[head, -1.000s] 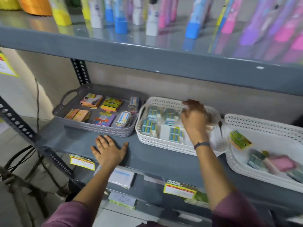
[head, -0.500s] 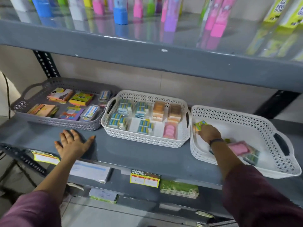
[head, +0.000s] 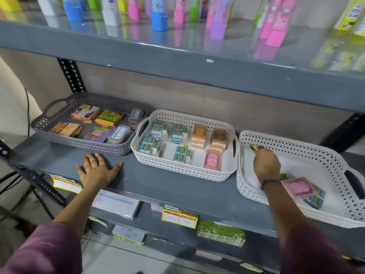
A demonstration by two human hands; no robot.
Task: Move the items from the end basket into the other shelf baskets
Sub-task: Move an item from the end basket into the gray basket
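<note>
Three baskets stand in a row on the grey shelf (head: 177,186). The white end basket (head: 320,155) on the right holds a pink packet (head: 298,187) and blue eraser packs (head: 316,199). My right hand (head: 266,167) is inside it near the left wall, fingers closed on a small green and yellow packet (head: 253,148) that is mostly hidden. The middle white basket (head: 183,171) holds eraser packs, orange boxes and a pink pack. The grey basket (head: 79,144) on the left holds sticky-note pads. My left hand (head: 98,171) lies flat on the shelf in front of it, fingers spread.
An upper shelf (head: 177,56) overhangs, lined with coloured bottles. Price tags (head: 179,215) hang on the shelf's front edge. Paper packs (head: 116,204) and a green pack (head: 220,232) lie on the shelf below. A perforated upright (head: 71,76) stands behind the grey basket.
My right hand left the middle basket, crossed into the right end basket and closed on the green packet. The view swung right. My left hand stayed flat on the shelf.
</note>
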